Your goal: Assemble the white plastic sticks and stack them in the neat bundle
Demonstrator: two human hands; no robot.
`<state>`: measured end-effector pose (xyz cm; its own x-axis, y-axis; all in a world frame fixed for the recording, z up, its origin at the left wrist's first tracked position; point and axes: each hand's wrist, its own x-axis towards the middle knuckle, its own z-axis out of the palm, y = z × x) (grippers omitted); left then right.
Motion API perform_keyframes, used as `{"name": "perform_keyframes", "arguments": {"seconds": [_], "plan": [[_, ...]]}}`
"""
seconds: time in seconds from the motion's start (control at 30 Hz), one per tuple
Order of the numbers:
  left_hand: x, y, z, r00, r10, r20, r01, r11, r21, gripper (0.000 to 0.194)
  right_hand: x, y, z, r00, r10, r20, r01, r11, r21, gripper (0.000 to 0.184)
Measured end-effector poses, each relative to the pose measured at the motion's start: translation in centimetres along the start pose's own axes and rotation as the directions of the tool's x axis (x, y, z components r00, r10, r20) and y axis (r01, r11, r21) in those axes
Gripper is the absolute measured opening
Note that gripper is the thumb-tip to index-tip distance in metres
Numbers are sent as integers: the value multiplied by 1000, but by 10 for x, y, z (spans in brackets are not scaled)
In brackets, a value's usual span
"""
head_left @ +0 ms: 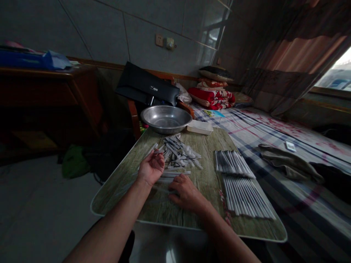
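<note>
The white sticks [178, 155] lie in a loose pile on the board [120, 190], pointing many ways, and some ends are hidden under others. Neat rows [241, 182] lie at the right side, all parallel. The left hand [150, 168] is half curled at the pile, the right hand [186, 193] bends low near it; I cannot tell if either holds a stick.

Dim interior, low overall exposure. Sole strong light: a window [336, 75] at the right edge, blown out white. Soft glare on the glazed wall tiles [204, 34] and a steel basin [166, 118]. Heavy shadow beneath the wooden desk [49, 87]. Wide-angle bowing toward the edges. Left hand [150, 168] and right hand [186, 193] dimly lit, slightly soft.
</note>
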<state>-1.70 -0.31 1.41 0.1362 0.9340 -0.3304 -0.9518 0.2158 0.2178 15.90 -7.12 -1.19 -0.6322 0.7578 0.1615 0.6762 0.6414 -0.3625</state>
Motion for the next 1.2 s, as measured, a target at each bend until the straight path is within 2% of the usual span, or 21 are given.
{"name": "perform_keyframes", "arguments": {"seconds": [0.07, 0.23, 0.33, 0.47, 0.63, 0.8, 0.9, 1.03, 1.2], "plan": [[0, 0, 0, 1000, -6, 0, 6, 1000, 4, 34, 0, 0, 1, 1000, -8, -16, 8, 1000, 11, 18], [-1, 0, 1, 1000, -11, 14, 11, 1000, 6, 33, -1, -3, 3, 998, -46, -47, 48, 998, 35, 43], [-1, -2, 2, 1000, -8, 3, 8, 1000, 2, 35, 0, -3, 6, 999, -29, -46, 29, 1000, -1, 31], [0, -4, 0, 1000, -19, 6, 19, 1000, 3, 33, 2, -1, 9, 997, 53, -51, -57, 996, -63, 16], [1, -8, -1, 999, -31, 14, 31, 999, 7, 31, 4, 1, 10, 985, 137, -107, -148, 984, -99, 15], [3, -12, -2, 999, -24, -24, 24, 999, 31, 32, 1, 0, 8, 972, 161, -172, -168, 985, -25, 21], [5, -15, -4, 999, -30, -24, 31, 999, 35, 31, 0, 2, 0, 967, 171, -190, -167, 985, 37, 16], [5, -15, -5, 999, -38, -27, 39, 998, 44, 30, 3, 8, -22, 957, 244, -155, -235, 969, 73, 13], [7, -14, -6, 997, -76, -28, 77, 996, 44, 29, 32, 21, -51, 973, 227, -45, -228, 973, -15, 20]]}}
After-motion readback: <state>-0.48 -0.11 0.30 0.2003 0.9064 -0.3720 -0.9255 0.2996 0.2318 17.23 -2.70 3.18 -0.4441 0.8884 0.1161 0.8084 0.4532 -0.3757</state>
